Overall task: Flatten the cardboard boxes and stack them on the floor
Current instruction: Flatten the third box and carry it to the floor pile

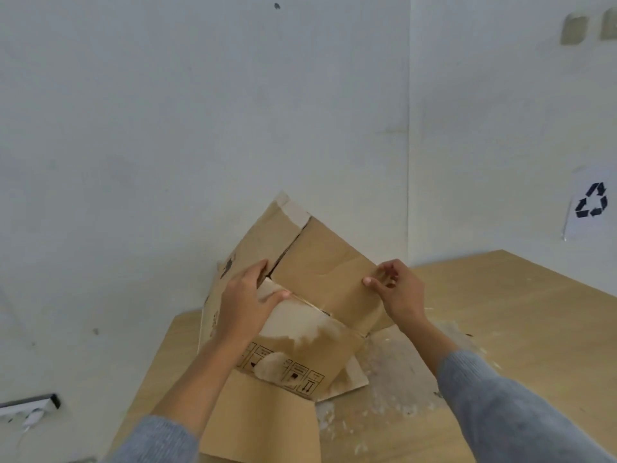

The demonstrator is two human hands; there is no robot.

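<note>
- The wall [200, 111] fills the upper part of the view, white and scuffed, meeting a second wall at a corner on the right.
- The table [521, 312] is a pale wood surface pushed into that corner; a patch of whitish residue is smeared across its middle, just right of the cardboard.
- The box [320, 272] stands on the table against the wall, partly opened out: its panels lean up in a peak, with a strip of pale tape at the top and a dark seam running down between two flaps (it is not on the floor).
- A flat panel [263, 419] of cardboard lies nearest the camera, below a row of printed handling symbols, and hides the table's front edge.
- The left hand [245, 297] grips a flap's edge near the seam, fingers curled over it and thumb along the front.
- The right hand [399, 289] pinches the box's right edge between thumb and bent fingers.
- Grey sleeves [500, 402] cover both forearms partway.
- A recycling sign [591, 202] hangs on the right wall, well apart from the box.
- A power strip [28, 407] sits low on the left, with a white plug in it.
- Two wall sockets [574, 28] show at the top right (blurred).
</note>
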